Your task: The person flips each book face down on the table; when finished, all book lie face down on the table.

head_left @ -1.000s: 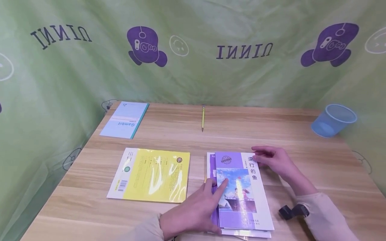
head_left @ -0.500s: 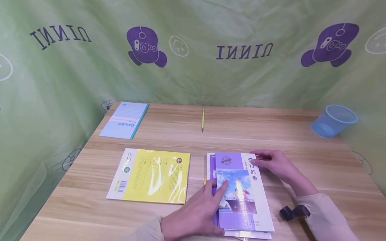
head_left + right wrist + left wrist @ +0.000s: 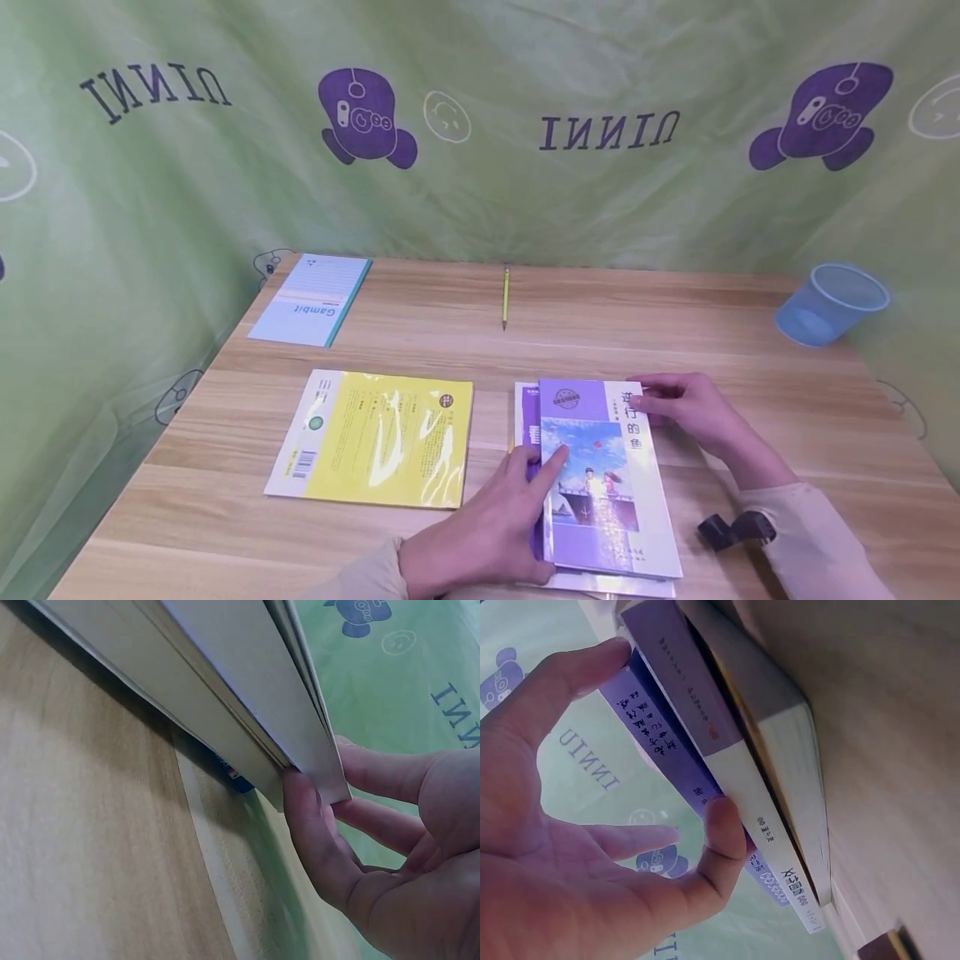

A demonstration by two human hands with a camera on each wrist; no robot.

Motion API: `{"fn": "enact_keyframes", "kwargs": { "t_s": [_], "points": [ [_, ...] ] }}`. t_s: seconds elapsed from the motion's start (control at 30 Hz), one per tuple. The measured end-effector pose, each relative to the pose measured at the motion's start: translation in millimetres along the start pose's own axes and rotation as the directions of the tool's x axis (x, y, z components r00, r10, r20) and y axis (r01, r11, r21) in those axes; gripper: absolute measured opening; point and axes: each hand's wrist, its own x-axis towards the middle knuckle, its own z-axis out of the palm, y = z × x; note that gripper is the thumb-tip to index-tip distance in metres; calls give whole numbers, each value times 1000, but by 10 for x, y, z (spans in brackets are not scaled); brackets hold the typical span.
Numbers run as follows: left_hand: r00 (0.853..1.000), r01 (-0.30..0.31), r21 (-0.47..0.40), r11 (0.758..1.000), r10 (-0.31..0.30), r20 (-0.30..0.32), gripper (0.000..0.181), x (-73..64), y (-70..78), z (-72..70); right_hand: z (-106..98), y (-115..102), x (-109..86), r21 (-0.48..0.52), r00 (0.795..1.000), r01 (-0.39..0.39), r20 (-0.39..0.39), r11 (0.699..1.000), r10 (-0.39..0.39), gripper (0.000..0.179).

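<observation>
A purple-and-white book [image 3: 588, 467] with a picture of two figures under a sky lies on top of a stack. Under it, another purple book [image 3: 531, 408] shows along the left and front edges. My left hand [image 3: 487, 521] lies at the stack's left side, its index finger across the top cover. In the left wrist view, the thumb and a bent finger [image 3: 724, 821] touch the spines. At the far right corner, my right hand [image 3: 697, 417] pinches the top book; in the right wrist view, one fingertip [image 3: 300, 791] meets the page edges.
Left of the stack lies a yellow book [image 3: 397, 437], back cover up. A Gambit notebook [image 3: 307, 300] sits at the far left corner, a pencil [image 3: 506, 298] at the back middle, and a blue mesh cup [image 3: 825, 308] at the back right. A green printed cloth [image 3: 480, 200] hangs behind.
The top book has slid slightly right, baring more of the purple book beneath it on the left. My right hand has shifted slightly toward me and right; my left hand has barely moved.
</observation>
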Motion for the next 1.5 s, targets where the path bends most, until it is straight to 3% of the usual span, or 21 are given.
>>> {"fn": "enact_keyframes", "kwargs": {
  "t_s": [0.3, 0.77, 1.03, 1.23, 1.5],
  "points": [
    [998, 59, -97, 994, -58, 15, 126, 29, 3, -21, -27, 15, -14, 84, 1000, 5, -12, 996, -4, 55],
    [999, 31, -188, 982, -35, -17, 127, 30, -25, -24, -60, -53, -26, 138, 1000, -17, -16, 990, 19, 57],
    [998, 56, -333, 941, -65, -16, 121, 32, -39, -67, -67, -71, -27, 166, 999, -24, -21, 986, 28, 59],
    [996, 63, -436, 898, -82, -25, 117, 41, -51, -113, -85, -89, -45, 177, 999, -24, -27, 984, 30, 61],
    [996, 47, -482, 875, -81, -49, 112, 21, -72, -189, -94, -111, -65, 259, 1000, -5, -11, 966, 8, 64]
  ]
}}
